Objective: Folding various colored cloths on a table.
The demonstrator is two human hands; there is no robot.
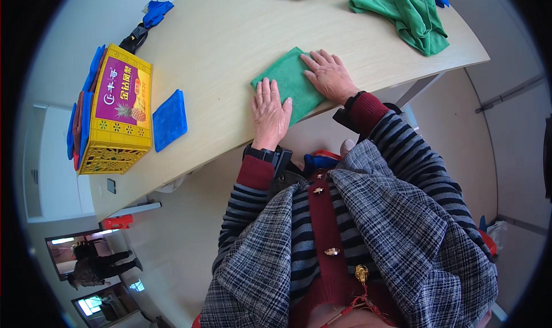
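Observation:
A green cloth, folded into a flat rectangle, lies at the near edge of the pale wooden table. My left hand rests flat on its left near side, fingers stretched out and pointing away from me. On its right side lies my right hand, palm down, with the fingers spread a little. Both hands press on the cloth without gripping it. To the left, a folded blue cloth lies flat beside a yellow plastic crate.
Folded blue and brown cloths fill the crate. Crumpled green cloths and blue ones lie at the far right. Another blue cloth sits at the far left edge. A phone-like dark object lies near the table's left corner. A person stands in the background.

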